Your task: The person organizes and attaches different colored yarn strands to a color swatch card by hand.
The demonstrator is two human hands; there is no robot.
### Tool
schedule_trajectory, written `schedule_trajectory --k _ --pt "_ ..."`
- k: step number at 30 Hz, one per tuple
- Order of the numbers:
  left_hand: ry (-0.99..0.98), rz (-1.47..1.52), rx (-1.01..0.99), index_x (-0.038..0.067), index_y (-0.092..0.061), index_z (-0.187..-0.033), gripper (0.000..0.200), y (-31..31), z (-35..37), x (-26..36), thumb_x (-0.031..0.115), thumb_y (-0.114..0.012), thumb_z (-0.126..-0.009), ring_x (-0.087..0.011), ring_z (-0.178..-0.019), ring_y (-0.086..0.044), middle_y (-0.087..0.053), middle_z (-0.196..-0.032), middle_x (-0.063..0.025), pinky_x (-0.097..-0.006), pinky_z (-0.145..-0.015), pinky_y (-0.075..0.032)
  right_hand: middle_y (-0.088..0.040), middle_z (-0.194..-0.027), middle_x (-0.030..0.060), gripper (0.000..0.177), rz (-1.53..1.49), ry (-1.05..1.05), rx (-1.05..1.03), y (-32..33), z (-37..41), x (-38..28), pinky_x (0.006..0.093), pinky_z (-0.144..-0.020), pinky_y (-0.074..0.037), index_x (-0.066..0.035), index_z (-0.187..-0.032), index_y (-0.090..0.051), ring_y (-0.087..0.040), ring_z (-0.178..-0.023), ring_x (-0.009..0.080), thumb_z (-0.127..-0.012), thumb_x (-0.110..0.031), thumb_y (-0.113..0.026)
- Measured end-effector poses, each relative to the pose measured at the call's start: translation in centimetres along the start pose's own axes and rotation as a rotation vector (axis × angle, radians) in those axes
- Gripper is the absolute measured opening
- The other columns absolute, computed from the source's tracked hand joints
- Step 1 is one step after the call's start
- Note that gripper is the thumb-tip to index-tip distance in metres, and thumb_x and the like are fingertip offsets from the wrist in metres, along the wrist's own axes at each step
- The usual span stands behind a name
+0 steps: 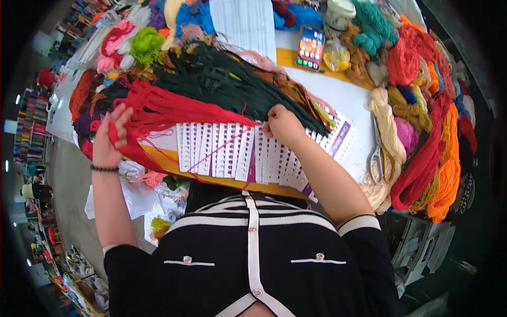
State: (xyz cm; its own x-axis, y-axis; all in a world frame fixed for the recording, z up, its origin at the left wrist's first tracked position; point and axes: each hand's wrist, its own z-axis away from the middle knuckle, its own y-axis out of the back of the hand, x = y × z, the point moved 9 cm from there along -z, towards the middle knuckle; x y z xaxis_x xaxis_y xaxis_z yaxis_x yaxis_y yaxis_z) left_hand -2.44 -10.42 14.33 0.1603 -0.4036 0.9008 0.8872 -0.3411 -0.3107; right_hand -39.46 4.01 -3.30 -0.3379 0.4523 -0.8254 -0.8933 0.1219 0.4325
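Red threads (pixel 179 105) fan out over the left middle of the table and narrow to a point near the centre. At that point my right hand (pixel 282 124) is closed in a pinch by the top of the white punched cards (pixel 216 150); what it pinches is too small to make out. My left hand (pixel 113 134) is raised at the left end of the red threads, fingers curled around some red strands. Dark green threads (pixel 211 79) lie just beyond the red ones. The cards form an overlapping row with purple print and holes along their edges.
A phone (pixel 310 48) with a lit screen lies at the back, beside a small bag with something yellow (pixel 337 56) and a white tub (pixel 339 15). Scissors (pixel 376 158) rest at the right. Orange yarn (pixel 444 164) and other coloured skeins line the right edge.
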Motion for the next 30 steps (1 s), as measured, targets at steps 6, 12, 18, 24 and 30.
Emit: schedule_trajectory --k 6,12,18,24,30 --pt "-0.288 0.41 -0.057 0.006 -0.052 -0.113 0.027 8.6 7.8 2.4 0.023 -0.041 -0.096 -0.0038 -0.051 -0.038 -0.062 -0.104 -0.0045 -0.0151 -0.038 -0.03 -0.065 -0.071 0.0084 0.016 0.067 -0.046 0.061 0.9 1.1 -1.1 0.03 -0.055 -0.048 -0.003 -0.096 -0.051 -0.064 -0.06 0.0178 -0.085 -0.01 -0.041" --pt "-0.584 0.48 0.179 0.006 -0.045 -0.123 0.031 21.4 15.6 9.1 0.02 -0.04 -0.096 -0.0028 -0.053 -0.041 -0.057 -0.12 -0.0055 -0.0154 -0.04 -0.033 -0.064 -0.065 0.0075 0.015 0.026 -0.038 0.117 0.9 1.3 -1.1 0.034 -0.056 -0.047 -0.006 -0.091 -0.052 -0.062 -0.057 0.0209 -0.081 -0.015 -0.044" --pt "-0.891 0.453 0.458 0.006 -0.043 -0.127 0.035 27.9 22.5 12.0 0.018 -0.042 -0.094 -0.0005 -0.054 -0.041 -0.053 -0.128 -0.0035 -0.0141 -0.041 -0.033 -0.065 -0.072 0.0098 0.028 0.124 -0.033 0.203 0.9 3.3 -3.1 0.036 -0.064 -0.048 -0.006 -0.098 -0.055 -0.063 -0.065 0.0238 -0.088 -0.031 -0.048" --pt "-0.353 0.596 0.676 0.007 -0.056 -0.109 0.024 28.3 16.5 -1.0 0.02 -0.054 -0.089 -0.0011 -0.044 -0.037 -0.064 -0.087 -0.0008 -0.0139 -0.033 -0.028 -0.065 -0.086 0.0131 0.028 0.423 0.302 0.314 -2.0 7.1 -8.9 0.0405 -0.073 -0.048 -0.003 -0.096 -0.057 -0.062 -0.083 0.0315 -0.086 -0.029 -0.053" --pt "0.167 0.55 0.466 0.003 -0.055 -0.104 0.028 14.1 11.5 -15.0 0.023 -0.043 -0.089 -0.0194 -0.061 -0.056 -0.064 -0.094 -0.0144 -0.0301 -0.057 -0.047 -0.062 -0.091 0.0137 0.021 0.577 0.97 0.198 -9.5 10.5 -14.2 0.0392 -0.078 -0.046 -0.007 -0.096 -0.06 -0.057 -0.09 0.0337 -0.082 -0.021 -0.06"
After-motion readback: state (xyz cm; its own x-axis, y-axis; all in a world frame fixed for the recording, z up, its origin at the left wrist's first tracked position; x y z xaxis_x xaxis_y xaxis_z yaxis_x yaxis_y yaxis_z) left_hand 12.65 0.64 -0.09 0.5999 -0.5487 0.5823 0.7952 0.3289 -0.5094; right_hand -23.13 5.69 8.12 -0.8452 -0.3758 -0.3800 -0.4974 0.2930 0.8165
